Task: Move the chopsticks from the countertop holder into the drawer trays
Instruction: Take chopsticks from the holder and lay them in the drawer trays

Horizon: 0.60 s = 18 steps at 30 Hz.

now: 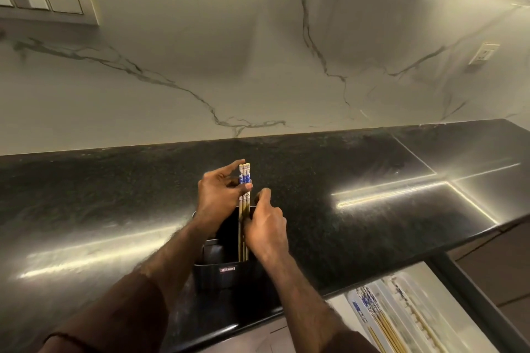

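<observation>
Left hand (219, 195) pinches chopsticks (244, 180) upright in holder (226, 269); my right hand (266, 226) curls closed around their shafts. Risk: loose bundle fans, sticks drop onto desk (344, 209).

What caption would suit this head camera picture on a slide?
Left hand grips blue-patterned wooden chopsticks standing in a black countertop holder; right hand steadies them.

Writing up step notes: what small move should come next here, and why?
Probably lift the blue-patterned wooden chopsticks straight up: the left hand pinches their tops, the right hand is at their shafts, and their tips still sit in the black plastic holder.
</observation>
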Tool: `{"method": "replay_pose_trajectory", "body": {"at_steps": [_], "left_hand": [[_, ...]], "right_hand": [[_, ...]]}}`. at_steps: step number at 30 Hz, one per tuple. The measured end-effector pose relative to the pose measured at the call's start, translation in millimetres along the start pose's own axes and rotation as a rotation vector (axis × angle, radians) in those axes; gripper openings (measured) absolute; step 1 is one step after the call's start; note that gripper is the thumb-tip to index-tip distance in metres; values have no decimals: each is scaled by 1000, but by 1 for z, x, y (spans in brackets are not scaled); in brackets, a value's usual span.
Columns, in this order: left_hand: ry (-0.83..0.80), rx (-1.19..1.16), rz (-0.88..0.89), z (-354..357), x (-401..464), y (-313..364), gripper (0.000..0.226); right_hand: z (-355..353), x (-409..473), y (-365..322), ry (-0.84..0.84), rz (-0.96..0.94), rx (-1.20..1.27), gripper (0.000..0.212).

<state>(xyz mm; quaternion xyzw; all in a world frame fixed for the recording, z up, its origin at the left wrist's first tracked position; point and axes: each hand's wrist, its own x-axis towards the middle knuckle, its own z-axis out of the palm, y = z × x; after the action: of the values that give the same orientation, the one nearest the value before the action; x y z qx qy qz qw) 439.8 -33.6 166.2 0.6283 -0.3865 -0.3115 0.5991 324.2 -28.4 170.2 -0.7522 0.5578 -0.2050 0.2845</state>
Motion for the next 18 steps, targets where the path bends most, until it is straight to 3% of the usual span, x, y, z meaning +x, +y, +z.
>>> {"method": "replay_pose_trajectory", "body": {"at_steps": [6, 13, 18], "left_hand": [[-116, -105, 124, -18, 5, 50, 59], [-181, -73, 323, -23, 0, 127, 65], [-194, -80, 369, -5, -23, 159, 60]], "right_hand": [[-14, 2, 0, 13, -83, 82, 20], [-47, -6, -10, -44, -179, 325, 16], [-84, -22, 2, -44, -246, 431, 6]]}}
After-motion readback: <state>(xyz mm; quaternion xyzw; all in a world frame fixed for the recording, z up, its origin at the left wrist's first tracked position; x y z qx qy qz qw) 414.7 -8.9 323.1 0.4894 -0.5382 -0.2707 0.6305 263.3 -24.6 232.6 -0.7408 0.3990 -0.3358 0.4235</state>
